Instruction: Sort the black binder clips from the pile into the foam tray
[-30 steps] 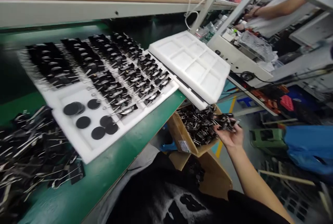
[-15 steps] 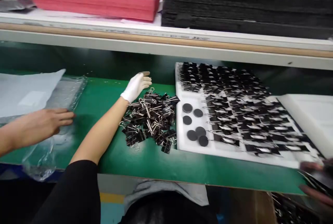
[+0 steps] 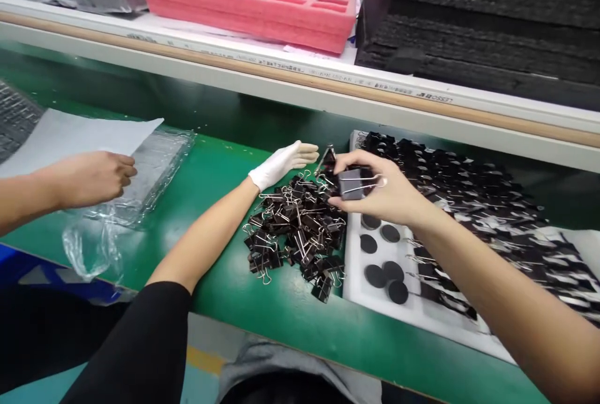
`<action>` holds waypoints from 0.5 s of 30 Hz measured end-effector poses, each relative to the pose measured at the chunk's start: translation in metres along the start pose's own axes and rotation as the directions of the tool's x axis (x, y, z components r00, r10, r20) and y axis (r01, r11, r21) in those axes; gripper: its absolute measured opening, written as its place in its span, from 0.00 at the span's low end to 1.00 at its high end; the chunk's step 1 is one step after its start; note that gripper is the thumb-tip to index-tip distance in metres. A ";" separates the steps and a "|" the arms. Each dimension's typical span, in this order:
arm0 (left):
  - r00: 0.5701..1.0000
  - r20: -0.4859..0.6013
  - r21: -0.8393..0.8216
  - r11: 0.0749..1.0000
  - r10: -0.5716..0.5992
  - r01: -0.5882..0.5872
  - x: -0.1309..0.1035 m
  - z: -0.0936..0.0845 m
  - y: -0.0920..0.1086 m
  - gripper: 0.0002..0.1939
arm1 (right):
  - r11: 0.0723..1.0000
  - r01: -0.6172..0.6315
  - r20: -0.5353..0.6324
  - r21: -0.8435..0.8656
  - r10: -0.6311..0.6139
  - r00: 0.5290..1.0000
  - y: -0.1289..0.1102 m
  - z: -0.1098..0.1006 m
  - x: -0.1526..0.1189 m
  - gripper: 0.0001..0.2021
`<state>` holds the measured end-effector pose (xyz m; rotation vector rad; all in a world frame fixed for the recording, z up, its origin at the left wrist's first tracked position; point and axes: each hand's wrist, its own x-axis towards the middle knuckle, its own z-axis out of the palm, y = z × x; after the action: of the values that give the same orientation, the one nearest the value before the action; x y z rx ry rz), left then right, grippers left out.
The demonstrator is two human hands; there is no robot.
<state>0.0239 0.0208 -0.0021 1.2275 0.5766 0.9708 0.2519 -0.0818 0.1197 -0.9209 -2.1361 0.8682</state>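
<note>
Binder clips [image 3: 352, 185] clamped in my right hand [image 3: 392, 190], by the clip pile [image 3: 297, 226], my gloved left hand [image 3: 281, 166] beyond it, fingers outstretched.

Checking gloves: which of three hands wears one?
The person's left hand, gloved in white beside the binder clips; the right hand and co-worker's hand are bare.

Six visible discs [image 3: 368, 243], one gloved hand [image 3: 284, 165]

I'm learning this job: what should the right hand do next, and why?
Probably lower and open the right hand over the pile: it holds clips near the pile's far right edge, with the gloved left hand open at the far side.
</note>
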 end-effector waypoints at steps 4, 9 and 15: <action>1.000 -0.006 0.002 1.000 -0.007 0.007 -0.004 0.003 0.010 0.33 | 0.957 0.157 0.266 -0.245 -0.089 0.960 -0.001 0.011 0.027 0.13; 0.987 0.139 -0.047 0.995 -0.075 0.082 0.002 -0.006 0.009 0.33 | 0.947 0.201 0.471 -0.252 -0.061 0.880 0.003 0.015 0.036 0.24; 0.978 0.195 0.138 0.989 -0.071 0.044 0.012 -0.015 0.002 0.25 | 0.956 0.218 0.430 -0.196 -0.116 0.895 0.021 0.009 0.021 0.37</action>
<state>0.0169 0.0385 -0.0032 1.4012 0.5218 0.7590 0.2411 -0.0575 0.1048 -0.6916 -2.6935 0.7810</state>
